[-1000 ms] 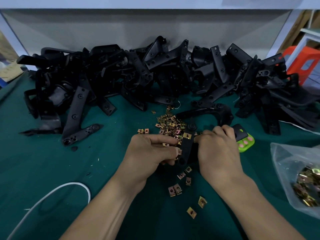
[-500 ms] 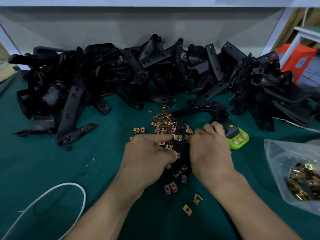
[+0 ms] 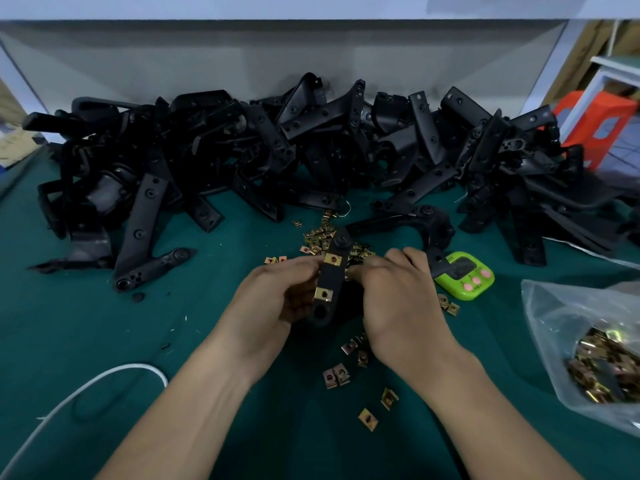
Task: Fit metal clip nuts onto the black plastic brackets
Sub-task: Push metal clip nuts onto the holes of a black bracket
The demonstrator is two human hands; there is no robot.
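Many black brackets (image 3: 311, 150) lay heaped on the green counter (image 3: 104, 341) beyond both hands. Clear bag (image 3: 554, 323) of clip nuts sat well right of the right hand (image 3: 398, 296). Held bracket (image 3: 330, 277) stood between the hands: left hand (image 3: 277, 296) gripped its left edge, right-hand fingers pinched its right edge. Two fitted clip nuts (image 3: 323, 294) sat on it. Loose clip nuts (image 3: 318, 237) lay just beyond the hands.

One black plastic bracket (image 3: 329, 282) carries two fitted clip nuts (image 3: 333, 259). Two hands: left hand (image 3: 277, 292), right hand (image 3: 398, 299). The bracket pile (image 3: 311, 150) and loose clip nuts (image 3: 367, 419) are too many to count. One green timer (image 3: 465, 277), one bag of clip nuts (image 3: 561, 327), one white cable (image 3: 104, 375).
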